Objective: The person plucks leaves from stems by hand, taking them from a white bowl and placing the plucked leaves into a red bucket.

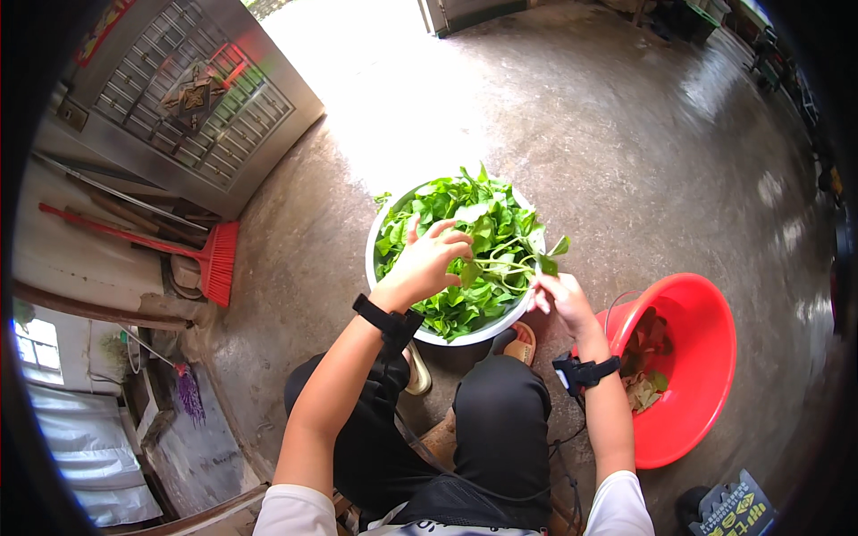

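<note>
Both grips pinching: left hand [427, 261] on greens [465, 223], right hand [559, 299] on stem [505, 265], over white basin [393, 223].

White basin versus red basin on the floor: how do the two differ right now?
The white basin is heaped with fresh green leaves; the red basin holds only a small pile of dull, brownish scraps. The white basin sits straight ahead of the knees with both the left hand and right hand at it; the red basin lies to the person's right, untouched. Both are round and rest on the concrete floor.
</note>
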The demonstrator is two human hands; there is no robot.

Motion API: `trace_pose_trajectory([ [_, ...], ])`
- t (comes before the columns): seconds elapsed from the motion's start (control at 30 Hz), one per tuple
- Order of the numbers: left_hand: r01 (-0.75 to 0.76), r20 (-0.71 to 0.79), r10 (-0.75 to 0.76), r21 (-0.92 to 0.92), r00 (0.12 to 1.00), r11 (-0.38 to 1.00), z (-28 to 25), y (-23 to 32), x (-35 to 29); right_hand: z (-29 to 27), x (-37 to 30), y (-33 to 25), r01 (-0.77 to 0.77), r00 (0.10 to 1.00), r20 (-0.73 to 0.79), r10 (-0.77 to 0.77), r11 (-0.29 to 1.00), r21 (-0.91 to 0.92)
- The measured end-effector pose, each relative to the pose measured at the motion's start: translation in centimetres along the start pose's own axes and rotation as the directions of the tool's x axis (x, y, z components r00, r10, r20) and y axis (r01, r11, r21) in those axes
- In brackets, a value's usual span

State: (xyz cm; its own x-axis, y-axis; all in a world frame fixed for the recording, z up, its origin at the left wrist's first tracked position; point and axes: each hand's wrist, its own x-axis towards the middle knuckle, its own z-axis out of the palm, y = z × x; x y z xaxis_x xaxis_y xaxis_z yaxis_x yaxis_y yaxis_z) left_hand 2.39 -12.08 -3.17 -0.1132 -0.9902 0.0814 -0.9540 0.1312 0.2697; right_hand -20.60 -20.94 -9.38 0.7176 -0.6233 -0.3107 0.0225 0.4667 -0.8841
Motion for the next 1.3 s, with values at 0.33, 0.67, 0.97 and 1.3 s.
trace_pose_trajectory([
  [0.33,0.135,0.250,-0.056,-0.309,0.967,0.941,-3.8,0.3,-0.2,-2.2,0.2,0.6,-0.219,0.976,0.093,0.199,0.905,0.365],
  [0.67,0.012,0.191,0.092,-0.484,0.977,0.875,-2.8,0.7,-0.1,-1.7,0.2,0.9,-0.308,0.948,0.198,0.247,0.868,0.389],
  [0.97,0.316,0.370,-0.032,-0.740,0.928,0.593,-2.9,1.6,0.5,-1.9,0.3,1.6,-0.294,0.953,0.200,0.226,0.845,0.446],
  [1.3,0.298,0.171,-0.257,-0.289,0.951,0.910,-0.3,0.2,-0.2,-0.4,0.4,0.9,-0.148,0.987,-0.017,0.160,0.943,0.297],
])
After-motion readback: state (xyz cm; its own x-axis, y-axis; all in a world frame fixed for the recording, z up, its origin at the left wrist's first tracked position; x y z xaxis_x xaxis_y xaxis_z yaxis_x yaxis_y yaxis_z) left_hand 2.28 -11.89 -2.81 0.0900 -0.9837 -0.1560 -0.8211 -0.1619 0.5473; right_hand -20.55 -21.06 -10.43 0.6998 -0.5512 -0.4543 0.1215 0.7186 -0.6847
